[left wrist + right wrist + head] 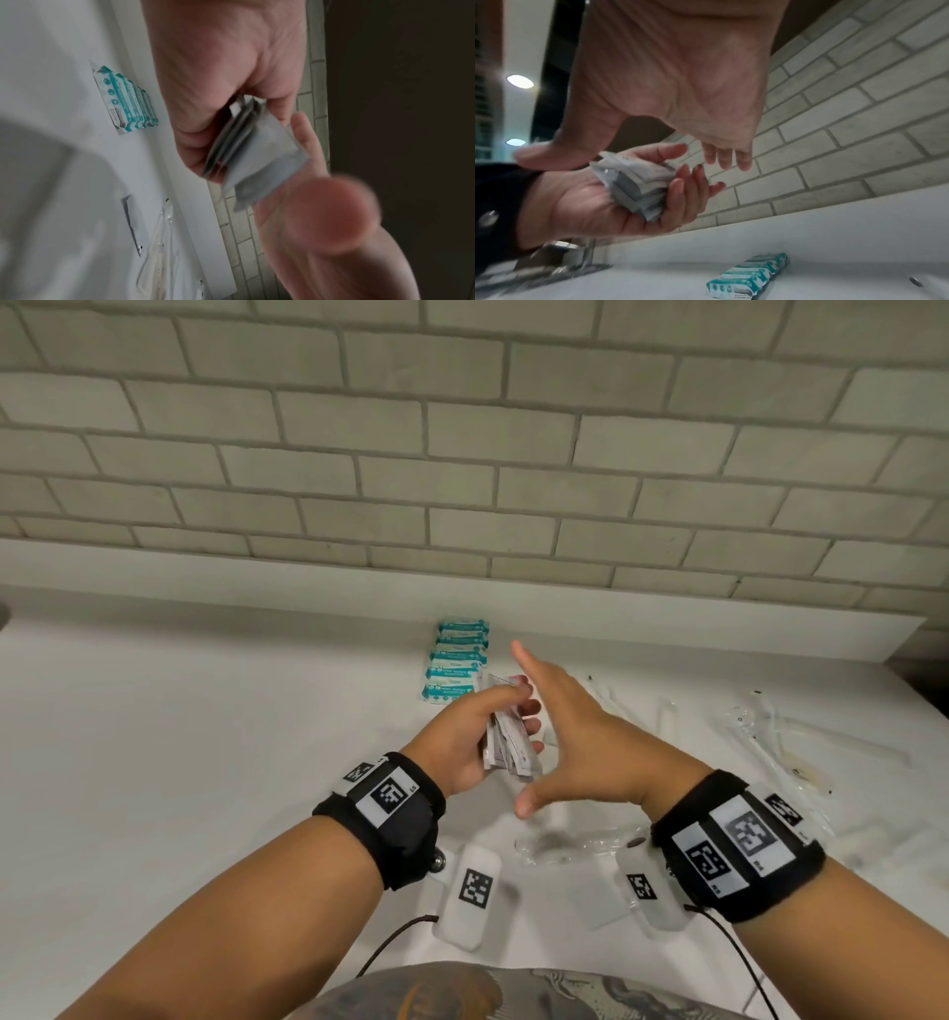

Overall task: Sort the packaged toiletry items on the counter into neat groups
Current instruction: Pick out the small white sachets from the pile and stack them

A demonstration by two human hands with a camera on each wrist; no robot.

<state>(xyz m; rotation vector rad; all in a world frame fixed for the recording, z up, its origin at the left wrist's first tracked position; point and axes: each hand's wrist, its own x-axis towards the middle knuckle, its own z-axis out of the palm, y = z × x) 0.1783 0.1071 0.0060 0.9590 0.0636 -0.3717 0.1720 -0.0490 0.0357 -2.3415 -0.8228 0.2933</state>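
Bathroom, prob. hotel or home. White counter (205, 711) w/ brick-pattern tile wall (462, 428) behind; chrome faucet (588, 253) at counter's left. Teal packets (457, 660) in a row.

Both bare forearms are wearing black wrist straps (382, 819) carrying white tags printed with black square codes. White camera pods (470, 896) are hanging beneath them, each trailing a thin black cable (393, 942) toward the lower frame.
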